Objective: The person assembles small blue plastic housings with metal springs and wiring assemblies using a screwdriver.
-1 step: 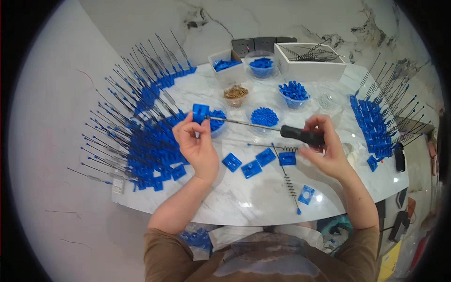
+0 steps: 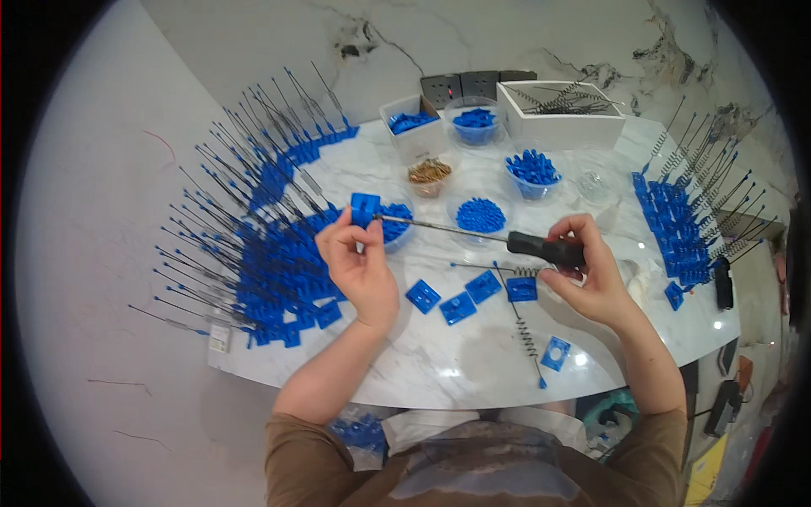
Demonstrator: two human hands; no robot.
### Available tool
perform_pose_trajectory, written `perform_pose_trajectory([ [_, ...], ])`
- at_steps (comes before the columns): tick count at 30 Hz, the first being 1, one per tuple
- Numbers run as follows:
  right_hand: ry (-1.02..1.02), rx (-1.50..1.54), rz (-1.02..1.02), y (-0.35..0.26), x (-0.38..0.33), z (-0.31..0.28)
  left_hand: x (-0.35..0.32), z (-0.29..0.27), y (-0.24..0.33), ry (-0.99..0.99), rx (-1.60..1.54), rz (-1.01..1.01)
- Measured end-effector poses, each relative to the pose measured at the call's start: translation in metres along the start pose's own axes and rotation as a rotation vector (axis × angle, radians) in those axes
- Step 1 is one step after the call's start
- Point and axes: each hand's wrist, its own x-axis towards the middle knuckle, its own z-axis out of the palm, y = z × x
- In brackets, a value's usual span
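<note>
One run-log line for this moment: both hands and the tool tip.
left hand: holds square blue plastic plate | right hand: grips black-handled metal-shafted screwdriver | tip: at the plate's edge

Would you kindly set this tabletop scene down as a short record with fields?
Left hand: pinches a blue block
Right hand: holds a black-handled tool
Shaft end: at the blue block; contact unclear
Front: loose blue plates, coiled wires
Back: white box of dark wires
Left: blue pile with thin wires
Right: blue cluster bearing coils
</note>
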Motion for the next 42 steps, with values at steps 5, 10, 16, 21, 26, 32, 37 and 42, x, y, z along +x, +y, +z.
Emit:
perform_pose_trajectory([
  [5,-0.072,0.014,-0.112,0.015,-0.001,-0.003,-0.004,0.0,0.002,0.006,-0.043,-0.005],
  [10,0.016,0.035,-0.097,0.02,0.004,0.0,-0.004,0.0,0.003,-0.014,-0.081,0.005],
  [16,0.005,0.132,0.149,0.016,0.003,-0.003,-0.006,0.0,0.003,-0.043,-0.069,0.012],
  [21,-0.04,0.04,-0.018,0.015,0.0,0.004,0.0,-0.001,-0.002,-0.01,-0.061,-0.029],
  [26,-0.076,0.037,-0.096,0.024,0.001,0.006,0.0,-0.002,-0.004,-0.001,-0.083,-0.046],
  [32,-0.027,-0.201,-0.189,0.024,0.003,0.001,-0.001,-0.002,-0.004,-0.002,-0.096,-0.065],
  [37,-0.01,0.102,0.13,0.013,-0.001,0.005,-0.004,-0.001,0.0,-0.045,-0.09,-0.057],
  [42,-0.084,0.144,0.086,0.015,-0.003,0.001,-0.003,-0.003,-0.004,-0.087,-0.072,-0.038],
])
